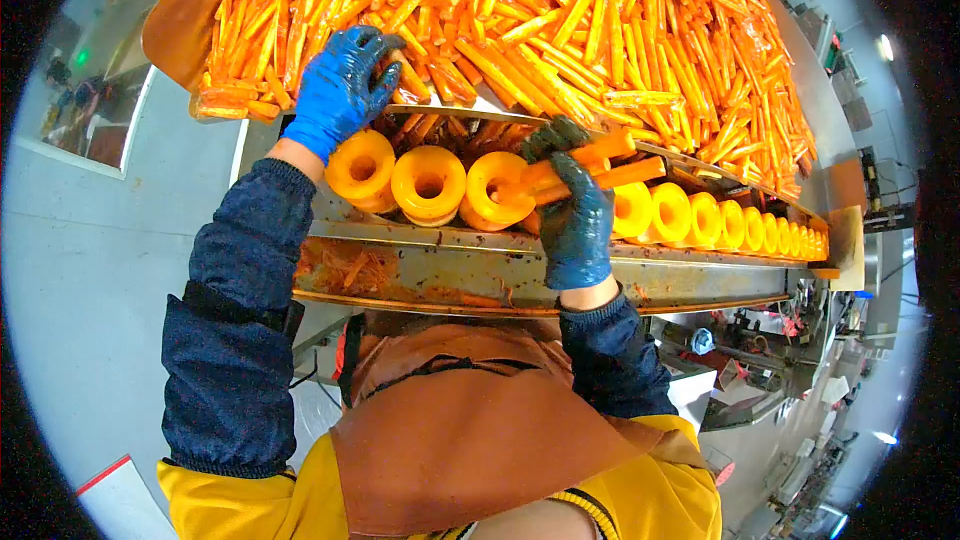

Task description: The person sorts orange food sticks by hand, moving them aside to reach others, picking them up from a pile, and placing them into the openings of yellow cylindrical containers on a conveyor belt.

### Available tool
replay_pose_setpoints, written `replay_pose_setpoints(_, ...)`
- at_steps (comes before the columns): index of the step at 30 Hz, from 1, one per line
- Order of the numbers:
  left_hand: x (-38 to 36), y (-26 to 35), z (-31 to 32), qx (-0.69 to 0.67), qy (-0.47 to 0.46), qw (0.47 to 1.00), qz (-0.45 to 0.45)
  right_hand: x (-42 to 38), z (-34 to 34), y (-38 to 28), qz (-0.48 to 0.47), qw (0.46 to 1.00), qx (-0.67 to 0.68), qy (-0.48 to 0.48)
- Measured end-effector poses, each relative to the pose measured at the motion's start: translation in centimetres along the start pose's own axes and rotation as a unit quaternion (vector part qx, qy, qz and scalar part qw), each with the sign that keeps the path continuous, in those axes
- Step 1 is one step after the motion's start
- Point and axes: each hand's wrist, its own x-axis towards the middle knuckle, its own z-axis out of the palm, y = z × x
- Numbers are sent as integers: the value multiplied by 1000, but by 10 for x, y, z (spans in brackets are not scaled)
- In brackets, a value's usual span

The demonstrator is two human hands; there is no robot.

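Heaping beyond both our hands, the carrot sticks (pixel 560 30) cover the tabletop (pixel 180 20) up to its near edge, leaving little bare room. Just below that edge runs a row of yellow rollers (pixel 428 183) beside a metal rail (pixel 440 270). Our left hand (pixel 340 90) clutches sticks at the pile's edge; our right hand (pixel 575 210) grips two carrot pieces (pixel 600 165) over the rollers.

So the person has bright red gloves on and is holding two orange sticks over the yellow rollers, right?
Not quite. The head view shows the gloves are blue, not red. The right hand does hold two orange sticks over the yellow rollers.
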Motion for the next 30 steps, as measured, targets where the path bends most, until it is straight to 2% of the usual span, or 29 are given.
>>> replay_pose_setpoints(2,-1,-1,0,-4,4,1000,4,-5,22,2,0,1000,-22,11)
replay_pose_setpoints(3,0,-1,0,-8,10,1000,8,1,20,14,28,998,-55,-19)
replay_pose_setpoints(4,0,3,-3,-2,8,1000,11,4,27,19,-62,981,-159,-95)
replay_pose_setpoints(5,-1,3,-2,-9,5,1000,18,6,33,25,-148,939,-262,-168)
replay_pose_setpoints(7,1,0,0,-13,23,999,25,14,34,44,-3,973,-182,-144)
replay_pose_setpoints(9,1,-2,1,-18,-6,1000,14,15,29,51,-12,967,-212,-139)
replay_pose_setpoints(11,1,-5,6,-2,20,999,32,18,23,55,-154,950,-232,-140)
replay_pose_setpoints(12,1,2,1,0,15,1000,13,13,23,41,-125,959,-213,-140)
replay_pose_setpoints(16,2,1,1,-5,1,1000,13,7,19,12,-137,960,-217,-113)
replay_pose_setpoints(17,2,1,1,1,2,1000,8,9,23,8,-159,963,-187,-113)
replay_pose_setpoints(20,0,0,3,-7,21,1000,11,8,37,3,-110,986,-29,-126)
replay_pose_setpoints(25,-1,0,1,-11,5,1000,7,17,47,41,-60,981,-24,-182)
replay_pose_setpoints(27,2,-1,0,-16,8,1000,10,20,41,46,-79,941,-256,-205)
replay_pose_setpoints(28,2,0,-1,-14,8,1000,12,18,38,46,-5,970,-158,-187)
replay_pose_setpoints(30,1,2,-3,-9,-14,1000,1,14,33,32,-52,972,-143,-177)
